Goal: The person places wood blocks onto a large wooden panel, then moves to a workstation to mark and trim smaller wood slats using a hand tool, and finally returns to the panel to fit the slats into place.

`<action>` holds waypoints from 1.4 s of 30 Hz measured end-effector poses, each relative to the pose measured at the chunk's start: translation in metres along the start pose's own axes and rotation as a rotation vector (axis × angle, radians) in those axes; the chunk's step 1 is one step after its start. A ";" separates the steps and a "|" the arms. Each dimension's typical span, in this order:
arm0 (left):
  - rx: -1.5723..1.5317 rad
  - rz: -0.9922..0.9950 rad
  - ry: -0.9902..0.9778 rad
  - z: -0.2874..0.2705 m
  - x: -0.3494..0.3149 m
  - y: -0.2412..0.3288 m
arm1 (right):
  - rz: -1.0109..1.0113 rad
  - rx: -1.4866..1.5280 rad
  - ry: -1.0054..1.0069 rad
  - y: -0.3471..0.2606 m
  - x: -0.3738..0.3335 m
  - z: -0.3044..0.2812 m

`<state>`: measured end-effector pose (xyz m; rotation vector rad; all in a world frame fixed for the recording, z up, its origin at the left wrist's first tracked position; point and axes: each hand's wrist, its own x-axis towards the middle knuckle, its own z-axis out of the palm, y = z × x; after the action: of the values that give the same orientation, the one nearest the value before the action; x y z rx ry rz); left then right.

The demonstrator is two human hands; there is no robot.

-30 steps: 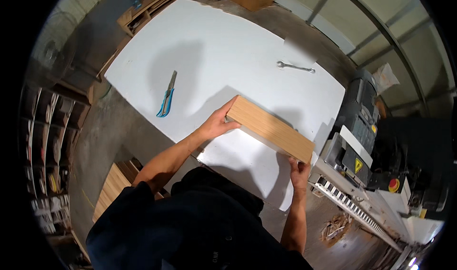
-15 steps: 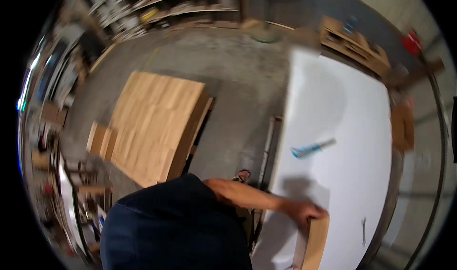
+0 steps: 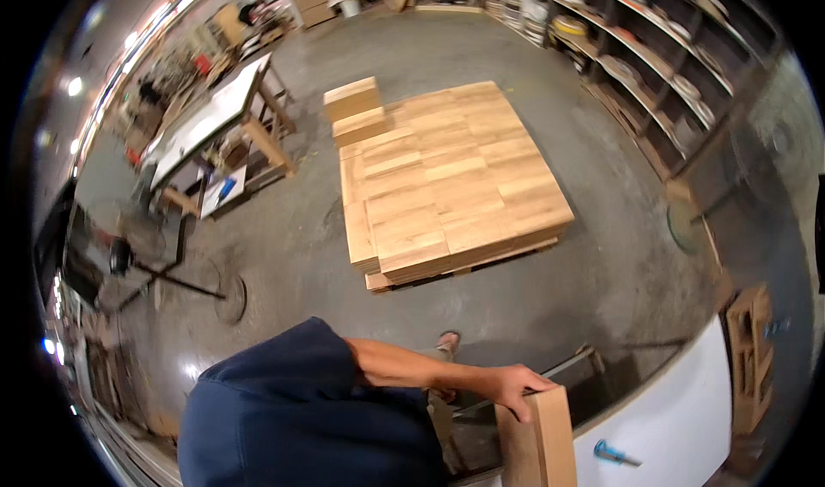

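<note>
My left hand [image 3: 516, 390] is closed over the upper end of a thick, light-brown wooden board [image 3: 557, 431]. Its fingers wrap the top corner, and the board's lower part runs out of the picture. That board stands along the near side of a white-topped table [image 3: 675, 418]. A tool with a blue handle [image 3: 608, 453] and a greyish end lies on the tabletop, just right of the board. My right hand is out of view.
A wide, low stack of wooden panels [image 3: 447, 169] rests on a pallet, with two boxy wooden pieces [image 3: 357, 109] at its far left corner. A workbench [image 3: 210, 113] and a black-framed fan [image 3: 163, 272] stand left. Shelves [image 3: 632, 49] line the far right. My foot [image 3: 449, 343] shows below.
My view has swung left, so the panel stack now sits in the middle and the table at the lower right. My left hand keeps its grip on the wooden board.
</note>
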<state>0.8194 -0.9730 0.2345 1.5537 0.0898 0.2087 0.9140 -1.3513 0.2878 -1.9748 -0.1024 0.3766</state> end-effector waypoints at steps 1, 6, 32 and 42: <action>-0.011 -0.066 0.068 -0.020 -0.016 0.002 | 0.026 -0.026 -0.063 -0.008 0.019 0.020; -0.100 -0.378 0.335 -0.098 -0.106 0.019 | -0.094 0.034 -0.397 -0.058 0.067 0.141; -0.560 -0.629 1.754 -0.357 -0.395 0.008 | 0.082 -0.183 -1.456 -0.193 -0.017 0.768; -0.480 -0.586 1.757 -0.571 -0.482 -0.031 | -0.017 -0.212 -1.409 -0.208 -0.083 1.008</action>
<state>0.2422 -0.5038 0.1579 0.4212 1.6845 0.9734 0.5450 -0.4033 0.1117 -1.5331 -1.0626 1.7199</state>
